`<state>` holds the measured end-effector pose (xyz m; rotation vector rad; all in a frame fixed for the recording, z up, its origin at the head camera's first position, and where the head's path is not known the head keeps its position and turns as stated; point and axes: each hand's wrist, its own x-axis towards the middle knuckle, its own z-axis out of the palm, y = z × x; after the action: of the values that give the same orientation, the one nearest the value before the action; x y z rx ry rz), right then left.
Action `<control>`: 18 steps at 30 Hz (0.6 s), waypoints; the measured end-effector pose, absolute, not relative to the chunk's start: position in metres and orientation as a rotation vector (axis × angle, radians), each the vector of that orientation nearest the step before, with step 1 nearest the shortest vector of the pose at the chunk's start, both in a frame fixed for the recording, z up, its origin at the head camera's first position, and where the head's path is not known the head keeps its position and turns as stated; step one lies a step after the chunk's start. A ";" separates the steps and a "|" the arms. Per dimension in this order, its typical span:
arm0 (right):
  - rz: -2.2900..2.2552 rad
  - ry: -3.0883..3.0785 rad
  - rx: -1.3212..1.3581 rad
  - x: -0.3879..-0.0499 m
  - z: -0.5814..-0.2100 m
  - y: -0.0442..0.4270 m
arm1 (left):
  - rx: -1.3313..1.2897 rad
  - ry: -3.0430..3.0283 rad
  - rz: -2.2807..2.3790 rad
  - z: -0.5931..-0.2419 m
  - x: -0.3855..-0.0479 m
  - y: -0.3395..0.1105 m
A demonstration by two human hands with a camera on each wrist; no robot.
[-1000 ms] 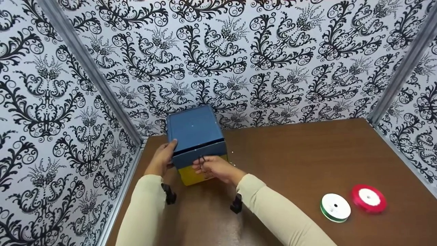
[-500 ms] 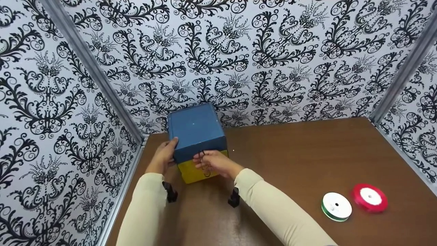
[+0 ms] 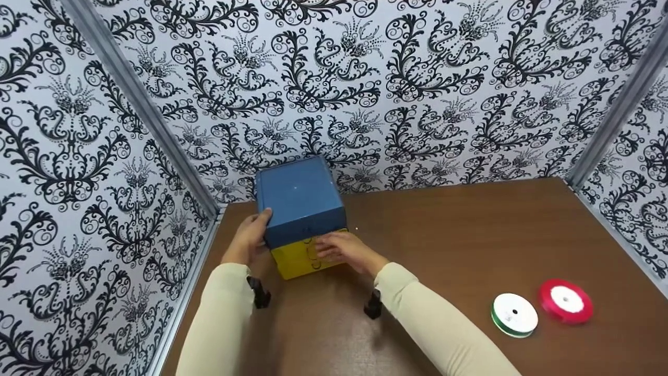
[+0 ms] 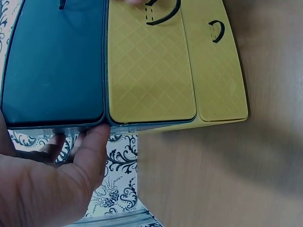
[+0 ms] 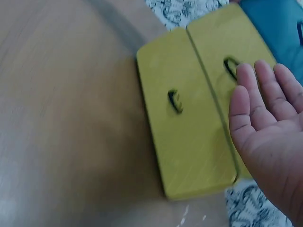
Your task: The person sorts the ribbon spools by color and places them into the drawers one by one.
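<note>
Head view: bright, even illumination; a soft glare marks the surface [image 3: 349,344] at lower centre. Left wrist view: dimmer; diffuse shadow falls beside the drawer box [image 4: 151,75]. Right wrist view: hazy, with drawer handles [image 5: 173,100] blurred.

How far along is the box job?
Done, by the look: the blue drawer and both yellow drawers sit flush.
In hand: the left hand rests against the box; the right hand holds nothing, near the yellow drawers.
Remaining: possibly the red spool and green-edged white spool, out on the table.
</note>
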<state>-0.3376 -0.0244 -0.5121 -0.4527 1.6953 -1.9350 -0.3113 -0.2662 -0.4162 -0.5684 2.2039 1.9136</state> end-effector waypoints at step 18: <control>-1.841 1.691 -0.300 -0.326 -0.545 -0.043 | -0.572 2.188 1.939 -0.418 -0.310 -0.267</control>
<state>-0.3263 -0.0435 -0.5453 -0.2995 1.6906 -1.8412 -0.3104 -0.2673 -0.4175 -0.5722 2.1875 1.9389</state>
